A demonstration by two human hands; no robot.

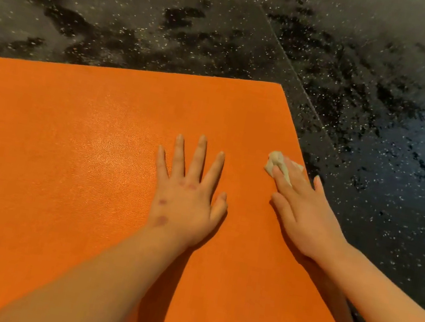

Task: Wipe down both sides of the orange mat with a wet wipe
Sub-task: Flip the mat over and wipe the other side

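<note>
- Mat [65, 149] — orange, lying flat on dark speckled floor [147, 7].
- Left hand [187, 199] rests flat on it, fingers spread.
- Right hand [305, 208] presses crumpled wet wipe [276, 162] with straight fingers, near the mat's right edge.

Quick count afaict: 1 orange mat [63, 163], 1 wet wipe [276, 163], 2 hands, i.e. left hand [187, 201] + right hand [306, 217]. Also 1 speckled floor [147, 7] w/ 1 seam [287, 52].

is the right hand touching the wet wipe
Touching. The head view shows the right hand pressing its straight fingers on the wet wipe against the orange mat.
</note>
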